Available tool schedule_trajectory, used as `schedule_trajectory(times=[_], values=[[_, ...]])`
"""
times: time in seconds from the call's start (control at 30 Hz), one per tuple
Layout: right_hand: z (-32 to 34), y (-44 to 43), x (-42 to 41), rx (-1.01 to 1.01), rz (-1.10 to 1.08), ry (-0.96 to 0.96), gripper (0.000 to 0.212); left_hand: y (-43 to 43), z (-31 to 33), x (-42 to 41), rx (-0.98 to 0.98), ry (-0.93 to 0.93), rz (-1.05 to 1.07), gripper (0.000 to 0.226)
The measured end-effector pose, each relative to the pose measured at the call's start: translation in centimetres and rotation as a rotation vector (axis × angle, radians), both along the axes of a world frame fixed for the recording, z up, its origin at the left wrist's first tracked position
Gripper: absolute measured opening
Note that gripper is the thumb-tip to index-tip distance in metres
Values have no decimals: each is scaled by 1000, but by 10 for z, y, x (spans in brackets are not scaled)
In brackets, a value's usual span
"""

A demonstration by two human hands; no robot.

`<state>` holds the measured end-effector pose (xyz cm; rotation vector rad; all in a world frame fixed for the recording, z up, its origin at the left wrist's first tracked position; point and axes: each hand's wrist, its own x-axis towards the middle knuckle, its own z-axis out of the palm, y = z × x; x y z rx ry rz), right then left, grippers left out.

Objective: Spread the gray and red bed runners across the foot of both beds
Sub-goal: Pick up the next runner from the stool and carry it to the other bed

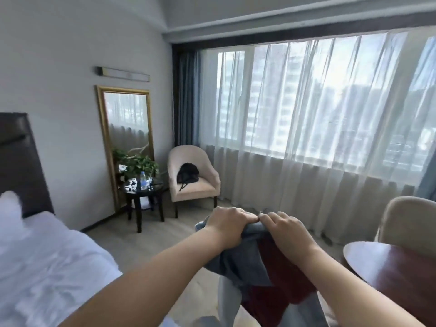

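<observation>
The bed runner (pixel 240 263) is a gray cloth with a dark red part on its right side. It is bunched and hangs in the air to the right of the bed (pixel 47 267), apart from it. Its top edge is gathered in the grip of the left hand (pixel 226 226) and the right hand (pixel 289 234), which are close together. The bed has a white, wrinkled cover.

One wide-angle view from the person's head faces forward across the room toward the curtained window (pixel 306 109), pitched only slightly down. Nearest the lens, in the lower middle, are the left hand (pixel 227 226), the right hand (pixel 286 228) and the bed runner (pixel 238 263) they hold. The bed (pixel 47 260) is cut off at lower left and a round table (pixel 389 270) at lower right, and the near corners look soft, perhaps from motion.
</observation>
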<state>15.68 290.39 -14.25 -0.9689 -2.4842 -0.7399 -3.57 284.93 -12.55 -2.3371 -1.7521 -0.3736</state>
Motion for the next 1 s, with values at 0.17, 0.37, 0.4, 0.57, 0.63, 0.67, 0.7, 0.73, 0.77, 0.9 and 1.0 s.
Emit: schedule_trajectory(times=[0.17,0.37,0.4,0.57,0.63,0.67,0.7,0.73,0.77,0.9,1.0], values=[[12,3,-134,2,300,-60,25,-52,11,-112,-28,37,318,48],[26,-44,-291,2,785,-132,29,-169,21,-210,-38,40,742,49],[28,-59,-317,8,884,-149,34,-196,26,-220,-40,54,823,49],[35,-171,-424,28,1348,-171,50,-339,33,-241,-51,102,1193,51],[36,-229,-450,49,1504,-151,43,-396,32,-237,-68,141,1335,51],[36,-260,-459,61,1583,-135,41,-426,30,-232,-75,161,1413,50],[37,-292,-465,72,1663,-124,42,-454,29,-226,-81,180,1485,50],[37,-324,-468,86,1737,-119,44,-483,29,-219,-83,195,1551,51],[37,-356,-469,95,1799,-116,45,-510,28,-210,-77,208,1613,52],[35,-482,-461,132,1938,-192,50,-614,26,-164,-91,228,1828,51],[38,-587,-447,137,2033,-200,46,-701,28,-125,-101,208,2009,46]])
